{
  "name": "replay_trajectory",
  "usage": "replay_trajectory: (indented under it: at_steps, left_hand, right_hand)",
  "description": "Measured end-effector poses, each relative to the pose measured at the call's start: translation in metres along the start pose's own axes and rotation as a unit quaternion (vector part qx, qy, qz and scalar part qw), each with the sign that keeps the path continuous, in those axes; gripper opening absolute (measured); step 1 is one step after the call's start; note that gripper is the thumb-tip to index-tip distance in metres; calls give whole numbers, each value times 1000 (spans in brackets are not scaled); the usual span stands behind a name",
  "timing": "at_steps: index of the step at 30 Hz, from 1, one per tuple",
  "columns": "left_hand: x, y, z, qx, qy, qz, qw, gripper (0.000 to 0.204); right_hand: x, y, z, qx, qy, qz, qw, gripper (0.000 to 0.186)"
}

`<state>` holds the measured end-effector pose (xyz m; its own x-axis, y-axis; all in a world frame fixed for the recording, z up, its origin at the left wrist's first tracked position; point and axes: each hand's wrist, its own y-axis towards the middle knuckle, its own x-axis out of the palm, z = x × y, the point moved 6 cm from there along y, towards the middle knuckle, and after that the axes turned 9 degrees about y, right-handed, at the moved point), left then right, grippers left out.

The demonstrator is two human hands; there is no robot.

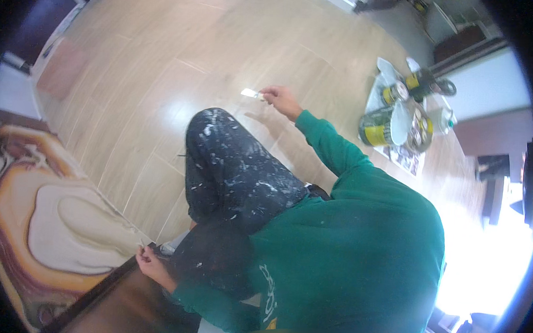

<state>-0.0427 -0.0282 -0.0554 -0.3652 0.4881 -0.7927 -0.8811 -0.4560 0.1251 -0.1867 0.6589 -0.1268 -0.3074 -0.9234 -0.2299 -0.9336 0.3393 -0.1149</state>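
Note:
My right hand [280, 101], in a green sleeve above my paint-spattered dark trouser leg [231, 165], is closed on a small tool with a pale flat end [250, 93], like a brush or scraper, held over the wood-look floor [134, 53]. At the lower left, my left hand [153, 267] has curled fingers at the edge of a large panel with a swirled cream, orange and brown pattern [73, 223]; something thin and pale may be between them, too small to make out.
Several paint tins and buckets [381, 130], some with yellow labels, and a white bottle [446, 119] stand on a sheet at the right. A dark door or panel [53, 8] is at the upper left. A dark edge [106, 284] runs below the patterned panel. Bright light comes from the right.

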Motion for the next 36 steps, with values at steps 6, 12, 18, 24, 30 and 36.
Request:
replay_trajectory:
  at_steps: [6, 12, 18, 24, 30, 36]
  left_hand:
    - [45, 4, -28, 16, 32, -181, 983, 42]
    - [55, 0, -35, 33, 84, -227, 970, 35]
    - [62, -1, -42, 28, 87, -258, 962, 37]
    - [62, 2, -42, 42, 113, -257, 959, 40]
    - [63, 0, -32, 41, 121, -265, 956, 42]
    - [56, 0, -31, 24, 161, -289, 943, 48]
  right_hand:
    - [24, -36, 100, 31, -79, -120, 989, 26]
    - [-18, -97, 112, 8, -68, 20, 997, 30]
    - [-148, -200, 114, 58, -198, 97, 974, 37]
    - [-176, -296, 115, 121, -383, 106, 909, 51]
    - [-180, -273, 130, 147, -308, 24, 940, 50]
    - [-169, -231, 83, 217, -201, -264, 918, 46]
